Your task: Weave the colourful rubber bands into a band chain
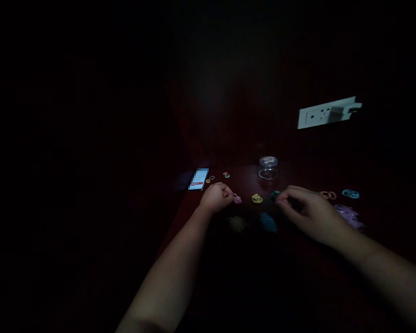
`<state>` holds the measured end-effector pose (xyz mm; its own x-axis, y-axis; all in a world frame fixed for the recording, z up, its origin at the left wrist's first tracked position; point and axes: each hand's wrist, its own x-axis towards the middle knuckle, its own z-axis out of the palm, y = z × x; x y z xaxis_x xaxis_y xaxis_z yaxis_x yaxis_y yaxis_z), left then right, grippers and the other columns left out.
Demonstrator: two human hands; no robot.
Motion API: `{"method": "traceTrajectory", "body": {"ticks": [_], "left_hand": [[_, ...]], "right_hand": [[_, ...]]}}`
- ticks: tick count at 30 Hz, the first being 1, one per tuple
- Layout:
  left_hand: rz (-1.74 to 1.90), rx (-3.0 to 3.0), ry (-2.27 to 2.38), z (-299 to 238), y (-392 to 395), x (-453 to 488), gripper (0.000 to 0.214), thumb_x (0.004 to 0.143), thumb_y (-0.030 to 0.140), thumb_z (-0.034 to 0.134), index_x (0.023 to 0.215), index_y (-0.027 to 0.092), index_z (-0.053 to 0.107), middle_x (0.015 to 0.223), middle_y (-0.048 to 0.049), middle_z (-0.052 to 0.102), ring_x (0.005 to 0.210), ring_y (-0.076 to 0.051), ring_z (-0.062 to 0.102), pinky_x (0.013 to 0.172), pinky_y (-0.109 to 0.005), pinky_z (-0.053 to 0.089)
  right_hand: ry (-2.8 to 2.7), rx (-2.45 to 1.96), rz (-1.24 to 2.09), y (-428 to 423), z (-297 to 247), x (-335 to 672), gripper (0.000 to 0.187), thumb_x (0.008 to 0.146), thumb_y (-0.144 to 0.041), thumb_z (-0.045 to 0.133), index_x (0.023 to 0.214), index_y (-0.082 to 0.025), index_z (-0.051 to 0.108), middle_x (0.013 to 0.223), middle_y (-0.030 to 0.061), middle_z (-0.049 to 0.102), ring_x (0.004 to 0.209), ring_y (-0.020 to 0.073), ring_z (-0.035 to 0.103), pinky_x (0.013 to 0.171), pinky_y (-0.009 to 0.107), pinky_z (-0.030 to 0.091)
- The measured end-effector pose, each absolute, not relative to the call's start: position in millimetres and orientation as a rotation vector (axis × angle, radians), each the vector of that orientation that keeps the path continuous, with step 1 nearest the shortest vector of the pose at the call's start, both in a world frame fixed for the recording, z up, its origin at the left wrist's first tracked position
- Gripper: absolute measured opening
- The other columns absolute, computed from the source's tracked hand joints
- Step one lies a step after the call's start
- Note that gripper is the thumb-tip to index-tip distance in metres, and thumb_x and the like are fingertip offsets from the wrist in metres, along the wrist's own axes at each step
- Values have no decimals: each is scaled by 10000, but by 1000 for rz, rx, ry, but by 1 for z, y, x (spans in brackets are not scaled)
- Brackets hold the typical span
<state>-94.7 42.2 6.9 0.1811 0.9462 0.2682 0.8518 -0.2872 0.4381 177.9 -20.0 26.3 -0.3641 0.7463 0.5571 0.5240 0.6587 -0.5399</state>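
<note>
The scene is very dark. My left hand (217, 197) is curled into a loose fist on a dark reddish table (298, 249), its fingertips pinching a small pink band (237, 199). My right hand (303, 210) is pinched on a small green band (275, 194). Between the hands lies a yellow band (257, 198). Faint piles of yellow bands (237, 224) and blue bands (267, 222) lie just in front of the hands. A clear jar (268, 168) stands behind them.
A lit phone (198, 179) lies at the back left with small coloured bands (226, 175) beside it. An orange band (328, 194), a light blue band (350, 194) and a purple pile (349, 216) lie at the right. A white wall socket (327, 112) is above.
</note>
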Motion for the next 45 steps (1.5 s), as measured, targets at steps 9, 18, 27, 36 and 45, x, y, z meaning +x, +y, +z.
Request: {"method": "traceTrajectory", "body": {"ticks": [9,18,27,36,45], "left_hand": [[839,2278,1867,2,49,-92,214,861,259,545,893,184,743,936,-43,722,768,-147,642,794,-270,524],[746,2258,2039,2,91,-111,320,909,154,437,1099,150,694,1169,-105,697,1090,-218,637,1011,-342,457],[428,2225,2051,11,155,-97,201,785,160,634,945,210,747,1040,-115,749,1006,-232,696,919,-302,494],[557,2124,2092,17,152,-98,144,826,248,643,759,140,709,928,-185,742,998,-277,690,893,-347,495],[1058,2063,1482,32,54,-52,200,964,245,458,1053,165,618,1044,-82,736,917,-141,704,798,-258,553]], "right_hand": [[-2020,-972,318,-20,28,177,181,885,-290,545,743,-196,606,702,26,597,632,153,546,581,282,443],[-2050,-982,326,-21,28,178,170,891,-277,530,745,-208,581,702,20,592,646,160,557,600,290,440],[-2071,-1033,223,-19,26,180,192,919,-306,497,763,-222,571,744,35,626,696,192,587,650,326,462],[-2080,-1056,231,-20,28,179,186,921,-278,487,764,-221,566,745,27,615,692,190,580,676,342,445],[-2049,-1055,280,-16,23,176,95,892,-236,521,902,-214,613,785,22,634,722,189,608,696,340,467]]}}
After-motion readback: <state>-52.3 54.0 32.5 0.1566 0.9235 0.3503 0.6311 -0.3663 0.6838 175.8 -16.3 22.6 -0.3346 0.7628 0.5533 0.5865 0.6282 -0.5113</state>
